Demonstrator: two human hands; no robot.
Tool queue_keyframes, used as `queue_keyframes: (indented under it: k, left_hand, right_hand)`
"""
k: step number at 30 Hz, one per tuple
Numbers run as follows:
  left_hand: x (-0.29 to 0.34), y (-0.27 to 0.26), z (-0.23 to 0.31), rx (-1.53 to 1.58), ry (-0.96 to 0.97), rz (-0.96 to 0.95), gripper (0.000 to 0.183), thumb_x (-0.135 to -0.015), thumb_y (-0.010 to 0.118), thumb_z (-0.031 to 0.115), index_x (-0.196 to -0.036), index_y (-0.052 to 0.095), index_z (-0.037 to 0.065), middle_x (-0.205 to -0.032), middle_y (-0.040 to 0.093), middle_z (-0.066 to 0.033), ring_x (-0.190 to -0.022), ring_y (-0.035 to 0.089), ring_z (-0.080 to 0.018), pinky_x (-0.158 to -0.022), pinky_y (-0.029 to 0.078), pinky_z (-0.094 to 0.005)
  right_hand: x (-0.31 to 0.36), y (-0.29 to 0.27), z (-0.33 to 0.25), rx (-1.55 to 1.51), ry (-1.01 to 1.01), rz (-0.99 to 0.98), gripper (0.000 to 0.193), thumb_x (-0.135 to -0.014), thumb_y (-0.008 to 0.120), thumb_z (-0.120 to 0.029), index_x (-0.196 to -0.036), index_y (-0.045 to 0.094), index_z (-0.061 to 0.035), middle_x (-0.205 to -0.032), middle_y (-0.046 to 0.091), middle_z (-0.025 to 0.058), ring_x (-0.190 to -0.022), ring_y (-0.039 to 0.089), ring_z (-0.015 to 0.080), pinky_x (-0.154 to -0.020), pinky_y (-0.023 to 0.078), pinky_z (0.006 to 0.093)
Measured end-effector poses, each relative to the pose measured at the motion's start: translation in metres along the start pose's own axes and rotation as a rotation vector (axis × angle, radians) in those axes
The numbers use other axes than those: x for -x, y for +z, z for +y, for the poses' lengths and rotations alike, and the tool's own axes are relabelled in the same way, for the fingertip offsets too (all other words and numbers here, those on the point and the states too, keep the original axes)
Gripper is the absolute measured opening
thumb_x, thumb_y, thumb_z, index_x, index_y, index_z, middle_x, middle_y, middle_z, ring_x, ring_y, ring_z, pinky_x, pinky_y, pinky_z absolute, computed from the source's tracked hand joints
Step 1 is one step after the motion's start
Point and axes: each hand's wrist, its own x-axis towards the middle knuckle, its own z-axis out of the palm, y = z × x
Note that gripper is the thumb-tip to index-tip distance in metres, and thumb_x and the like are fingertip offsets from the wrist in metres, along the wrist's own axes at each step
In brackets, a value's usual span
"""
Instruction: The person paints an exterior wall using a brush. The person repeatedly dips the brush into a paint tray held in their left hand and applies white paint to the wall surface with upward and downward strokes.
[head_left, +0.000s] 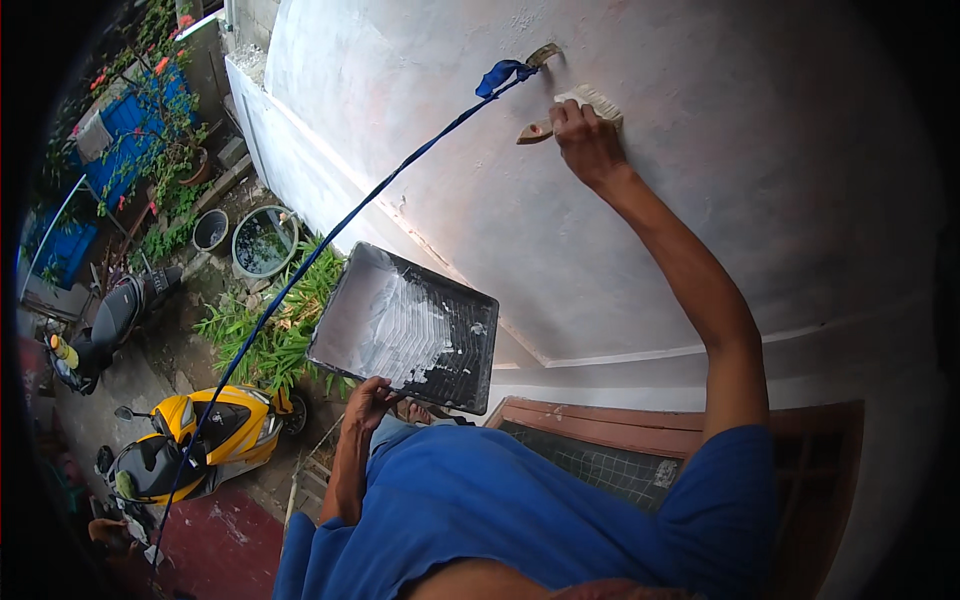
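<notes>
Gripping the brush (pixel 597 99), upper centre, the right hand (pixel 588 143) should stroke evenly; the left hand (pixel 370 398), clasping the tray (pixel 474 337) left of centre, should hold it level.

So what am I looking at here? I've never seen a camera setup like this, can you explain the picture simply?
There's no machine here, just a person's two bare hands. The single picture comes from a wide fisheye camera worn on the person's head, looking down, so straight edges curve near its rim.

The right hand holds a paintbrush at a patchy whitish wall. The left hand grips the edge of a black paint tray, with white paint spread over its ridged bottom. A blue cord runs across the view from the wall. Off to the left stands a yellow scooter.
</notes>
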Motion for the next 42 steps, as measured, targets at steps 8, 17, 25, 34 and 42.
queue_keyframes:
  k: [8, 17, 25, 34, 42]
  left_hand:
    - [0.017, 0.016, 0.011, -0.024, -0.009, 0.054, 0.011, -0.067, 0.058, 0.000, -0.076, 0.051, 0.003, -0.078, 0.051, -0.0064, -0.078, 0.052, -0.0199, -0.084, 0.039, -0.0506]
    - [0.014, 0.012, 0.007, 0.025, -0.027, 0.071, 0.009, -0.067, 0.059, 0.000, -0.070, 0.050, 0.003, -0.071, 0.046, -0.0049, -0.071, 0.049, -0.0192, -0.082, 0.042, -0.0498]
    - [0.011, 0.010, 0.006, -0.021, -0.004, -0.009, 0.014, -0.067, 0.059, 0.004, -0.074, 0.047, 0.004, -0.087, 0.046, -0.0101, -0.086, 0.046, -0.0239, -0.090, 0.035, -0.0515]
    - [0.017, 0.013, 0.006, -0.004, 0.027, 0.040, 0.009, -0.069, 0.057, 0.003, -0.074, 0.049, 0.003, -0.066, 0.046, -0.0047, -0.070, 0.048, -0.0168, -0.087, 0.039, -0.0514]
    - [0.005, 0.003, 0.004, 0.047, 0.013, 0.053, 0.014, -0.066, 0.060, 0.001, -0.074, 0.048, 0.004, -0.076, 0.047, -0.0055, -0.078, 0.047, -0.0200, -0.085, 0.040, -0.0521]
  right_hand:
    - [-0.051, -0.047, 0.077, -0.109, 0.358, 0.328, 0.016, -0.073, 0.060, -0.014, -0.084, 0.056, -0.0027, -0.075, 0.058, 0.0125, -0.064, 0.059, 0.0304, -0.056, 0.049, 0.0369]
    - [-0.004, -0.029, 0.032, 0.148, 0.202, 0.198, 0.011, -0.072, 0.051, -0.005, -0.082, 0.053, -0.0014, -0.075, 0.052, 0.0107, -0.066, 0.056, 0.0232, -0.054, 0.050, 0.0306]
    - [0.027, -0.029, 0.042, -0.287, 0.324, 0.131, 0.016, -0.070, 0.059, -0.007, -0.085, 0.055, -0.0037, -0.079, 0.056, 0.0129, -0.070, 0.059, 0.0282, -0.060, 0.049, 0.0376]
    - [0.013, -0.066, 0.064, 0.258, 0.239, 0.275, 0.024, -0.068, 0.056, -0.006, -0.092, 0.051, -0.0073, -0.079, 0.050, 0.0062, -0.068, 0.055, 0.0207, -0.055, 0.049, 0.0296]
    - [0.079, 0.008, 0.003, -0.342, 0.294, -0.032, 0.014, -0.075, 0.058, -0.008, -0.087, 0.054, -0.0045, -0.075, 0.055, 0.0101, -0.066, 0.058, 0.0269, -0.056, 0.048, 0.0351]
